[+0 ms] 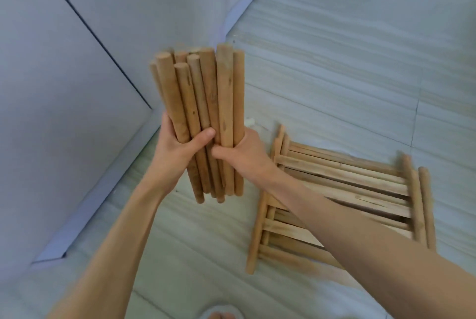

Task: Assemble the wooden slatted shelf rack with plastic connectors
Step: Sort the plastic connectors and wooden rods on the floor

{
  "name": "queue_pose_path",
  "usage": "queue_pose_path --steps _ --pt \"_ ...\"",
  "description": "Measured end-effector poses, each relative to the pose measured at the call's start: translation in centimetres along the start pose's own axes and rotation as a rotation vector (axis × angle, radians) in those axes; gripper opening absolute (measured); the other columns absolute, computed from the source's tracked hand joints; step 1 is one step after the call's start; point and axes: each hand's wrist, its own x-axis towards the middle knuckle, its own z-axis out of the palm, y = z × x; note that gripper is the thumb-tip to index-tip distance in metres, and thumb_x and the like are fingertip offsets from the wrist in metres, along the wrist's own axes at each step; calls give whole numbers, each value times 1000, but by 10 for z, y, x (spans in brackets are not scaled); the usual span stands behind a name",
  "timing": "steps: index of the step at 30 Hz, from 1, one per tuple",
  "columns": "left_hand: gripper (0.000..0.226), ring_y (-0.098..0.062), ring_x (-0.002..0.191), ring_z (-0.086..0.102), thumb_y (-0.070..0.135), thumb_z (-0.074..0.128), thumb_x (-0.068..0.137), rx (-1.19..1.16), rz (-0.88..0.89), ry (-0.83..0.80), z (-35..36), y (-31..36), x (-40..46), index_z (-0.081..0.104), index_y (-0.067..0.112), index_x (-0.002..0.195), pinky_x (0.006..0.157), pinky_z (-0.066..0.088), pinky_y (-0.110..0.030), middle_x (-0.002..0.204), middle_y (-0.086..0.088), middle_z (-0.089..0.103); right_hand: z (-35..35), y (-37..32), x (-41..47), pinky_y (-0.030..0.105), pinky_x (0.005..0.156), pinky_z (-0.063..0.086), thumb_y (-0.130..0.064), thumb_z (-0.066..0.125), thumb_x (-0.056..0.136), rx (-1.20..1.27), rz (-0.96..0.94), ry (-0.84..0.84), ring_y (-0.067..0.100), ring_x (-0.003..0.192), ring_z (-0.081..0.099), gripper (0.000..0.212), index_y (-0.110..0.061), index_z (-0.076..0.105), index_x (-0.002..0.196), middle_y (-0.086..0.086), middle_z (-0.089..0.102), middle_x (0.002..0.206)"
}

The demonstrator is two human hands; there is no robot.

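Both hands are up together, the left hand (177,148) and the right hand (244,151) wrapped round a bundle of wooden dowels (203,118), held upright over the floor (360,61) near the wall (51,112). Down to the right, the slatted shelf panels (342,197) lie stacked flat on the floor, with the right forearm crossing over them. A small white piece (250,121) peeks out behind the bundle; can't tell what it is. A sandalled foot (221,315) shows at the bottom edge. No writing readable anywhere.

Tan wooden dowels (203,118), pale grey-streaked floor (360,61), plain bluish-grey wall (64,87)
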Motion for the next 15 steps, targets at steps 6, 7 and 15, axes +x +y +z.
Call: queue_pose_path --steps 6,7,15 --pt "66 -14 103 64 24 76 66 35 -52 53 -13 -45 -24 53 -2 122 91 52 -36 109 -8 67 27 54 -6 20 60 47 -14 67 67 -122 9 -32 -2 63 59 17 -28 58 69 -18 62 61" --pt "67 -8 100 64 23 75 63 29 -55 48 -10 -48 -28 54 -1 121 88 53 -30 107 -3 67 26 59 -9 15 61 45 -14 66 66 -141 23 -51 -5 64 60 20 -31 57 71 -23 63 63" --pt "74 -11 105 60 15 80 52 57 2 -166 -13 -45 -25 49 0 117 83 47 -15 106 2 65 12 61 -16 37 94 48 -33 79 65 -178 53 -145 7 108 59 62 -21 56 122 -11 65 112"
